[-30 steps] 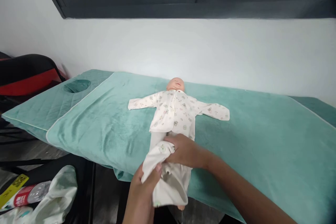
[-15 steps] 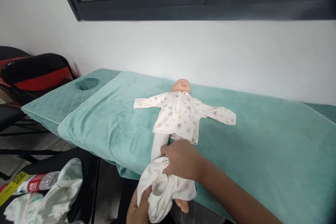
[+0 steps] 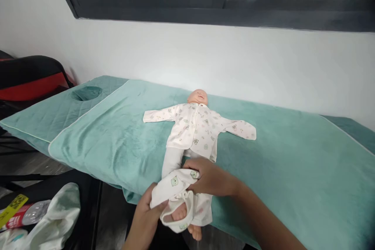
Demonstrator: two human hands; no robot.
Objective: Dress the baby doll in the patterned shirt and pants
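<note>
A baby doll [image 3: 198, 97] lies on its back, wearing a white printed jacket [image 3: 191, 127] with both sleeves spread sideways. White baby trousers [image 3: 172, 187] with bear prints are bunched around its lower legs. My left hand [image 3: 148, 205] grips their edge at the left, thumb on top. Higher up, my right hand [image 3: 212, 175] pinches the same cloth over the doll's shin. One bare foot [image 3: 179, 212] shows inside the ring of cloth. The other foot [image 3: 195, 232] sticks out below a trouser leg.
The doll rests on a bed with a teal cover [image 3: 278, 172] and a face hole [image 3: 88, 93]. At lower left, a black chair [image 3: 88, 203] holds a bottle [image 3: 36, 211] and crumpled cloth [image 3: 63, 215]. A red and black chair [image 3: 32, 78] stands behind. A wall and window run along the back.
My left hand has risen and drawn the trouser cloth up and out to the left. The doll's foot now shows within the cloth. The view has shifted slightly.
</note>
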